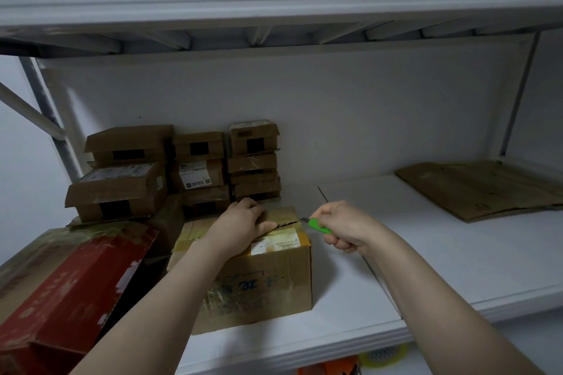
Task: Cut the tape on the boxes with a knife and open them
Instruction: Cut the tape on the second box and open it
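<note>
A taped brown cardboard box (268, 280) with a white label on top stands on the white shelf (426, 259) in front of me. My left hand (240, 225) rests flat on its top, fingers reaching over the far edge beside the split middle seam. My right hand (344, 228) grips a green utility knife (318, 226). The knife's short blade points left at the right end of that seam, at the box's top right edge.
Stacks of small cardboard boxes (195, 167) stand against the back wall on the left. A red carton (70, 292) lies at the lower left beside the box. Flattened cardboard (481, 189) lies at the far right. The shelf above hangs low overhead.
</note>
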